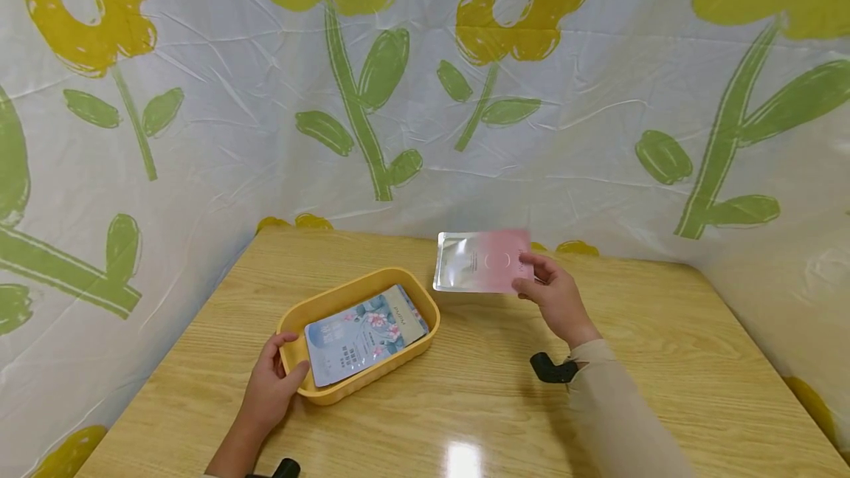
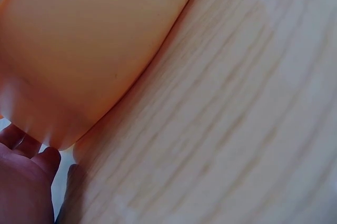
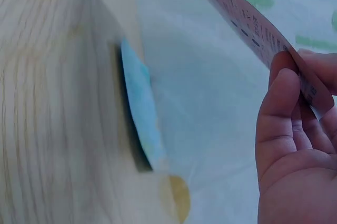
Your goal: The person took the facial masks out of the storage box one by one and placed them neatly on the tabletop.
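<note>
A pink and silver sheet-mask packet (image 1: 483,262) is held above the back of the table by my right hand (image 1: 556,299), which pinches its right end between thumb and fingers. In the right wrist view the packet (image 3: 253,24) appears nearly edge-on, in the fingers of the right hand (image 3: 295,145). My left hand (image 1: 268,382) grips the near left end of a yellow plastic basket (image 1: 358,387), thumb and fingers over its rim. Inside the basket lies a blue floral mask packet (image 1: 361,338), with at least one more beneath it. The basket's outer wall (image 2: 95,50) fills much of the left wrist view.
The wood-grain table (image 1: 664,360) carries the basket left of centre. A light blue packet-like item (image 3: 139,103) lies at the table's far edge in the right wrist view. A flower-printed cloth (image 1: 252,131) hangs behind and at both sides.
</note>
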The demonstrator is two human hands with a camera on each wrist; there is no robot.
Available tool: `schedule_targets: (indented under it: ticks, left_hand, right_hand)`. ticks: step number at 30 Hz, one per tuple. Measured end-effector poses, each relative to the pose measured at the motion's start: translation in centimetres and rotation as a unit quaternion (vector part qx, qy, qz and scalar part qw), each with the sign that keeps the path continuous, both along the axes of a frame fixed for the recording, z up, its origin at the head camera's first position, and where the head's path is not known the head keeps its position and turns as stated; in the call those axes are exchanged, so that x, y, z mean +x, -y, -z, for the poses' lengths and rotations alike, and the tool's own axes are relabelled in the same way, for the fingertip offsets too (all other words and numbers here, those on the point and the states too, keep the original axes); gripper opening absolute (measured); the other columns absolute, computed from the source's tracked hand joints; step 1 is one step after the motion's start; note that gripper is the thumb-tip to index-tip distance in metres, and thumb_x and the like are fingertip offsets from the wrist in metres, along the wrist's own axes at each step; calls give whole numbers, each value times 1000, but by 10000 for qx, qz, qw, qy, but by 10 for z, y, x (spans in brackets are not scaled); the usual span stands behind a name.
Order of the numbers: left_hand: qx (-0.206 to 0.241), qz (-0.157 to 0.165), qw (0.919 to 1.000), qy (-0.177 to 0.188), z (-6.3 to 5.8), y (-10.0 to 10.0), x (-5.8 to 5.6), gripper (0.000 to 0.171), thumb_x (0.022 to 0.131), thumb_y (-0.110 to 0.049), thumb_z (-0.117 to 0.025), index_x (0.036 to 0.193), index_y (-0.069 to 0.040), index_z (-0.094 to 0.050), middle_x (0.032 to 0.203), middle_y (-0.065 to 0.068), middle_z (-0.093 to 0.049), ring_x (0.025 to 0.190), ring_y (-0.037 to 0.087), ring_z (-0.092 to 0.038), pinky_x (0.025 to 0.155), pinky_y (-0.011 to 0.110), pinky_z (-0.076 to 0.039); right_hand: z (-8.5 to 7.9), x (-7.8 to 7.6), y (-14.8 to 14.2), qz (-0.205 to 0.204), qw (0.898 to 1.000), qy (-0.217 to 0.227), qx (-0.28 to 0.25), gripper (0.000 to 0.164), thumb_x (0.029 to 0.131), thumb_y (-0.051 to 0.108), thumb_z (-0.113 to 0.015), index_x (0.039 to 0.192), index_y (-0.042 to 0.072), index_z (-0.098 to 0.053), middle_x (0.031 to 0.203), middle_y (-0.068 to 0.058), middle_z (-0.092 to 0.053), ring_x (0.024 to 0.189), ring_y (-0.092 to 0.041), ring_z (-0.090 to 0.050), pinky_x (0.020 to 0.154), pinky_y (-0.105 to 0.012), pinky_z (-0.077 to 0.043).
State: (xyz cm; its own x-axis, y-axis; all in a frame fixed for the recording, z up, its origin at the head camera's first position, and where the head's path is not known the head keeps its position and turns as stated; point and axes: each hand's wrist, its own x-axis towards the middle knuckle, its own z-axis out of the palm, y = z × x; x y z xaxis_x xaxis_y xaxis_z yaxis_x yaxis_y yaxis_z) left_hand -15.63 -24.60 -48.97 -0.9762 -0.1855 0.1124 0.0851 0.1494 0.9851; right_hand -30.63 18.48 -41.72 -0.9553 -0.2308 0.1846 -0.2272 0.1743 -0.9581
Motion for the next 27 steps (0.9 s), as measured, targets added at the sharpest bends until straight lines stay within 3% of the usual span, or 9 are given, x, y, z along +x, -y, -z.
schedule_targets:
  ticks: [8, 16, 27]
  left_hand:
    - [33, 12, 9999, -98, 2, 0, -1, 47, 93, 8, -57, 135, 9, -35, 142, 29, -37, 118, 6, -50, 86, 12, -48]
    - [-3, 56, 9998, -192, 3, 1, 0, 48, 93, 9, -58, 135, 10, -35, 140, 31, -38, 116, 5, -50, 84, 13, -49]
    - [-37, 27, 9999, -115, 2, 1, -1, 48, 93, 7, -58, 136, 10, -35, 141, 29, -38, 117, 7, -50, 85, 12, -48]
  right_hand:
    - [8, -3, -20, 320, 9995, 24, -56, 55, 98, 9, -63, 145, -7, -41, 143, -28, -46, 93, -2, -62, 81, -20, -54]
    - [17, -8, -39, 675, 9974, 119, -231, 55, 98, 10, -65, 143, -9, -41, 117, 1, -60, 88, -4, -63, 77, -20, -55]
    - [20, -13, -62, 1128, 9902, 325, -753, 50, 98, 9, -64, 140, -6, -42, 102, 8, -64, 85, -4, -62, 74, -18, -54]
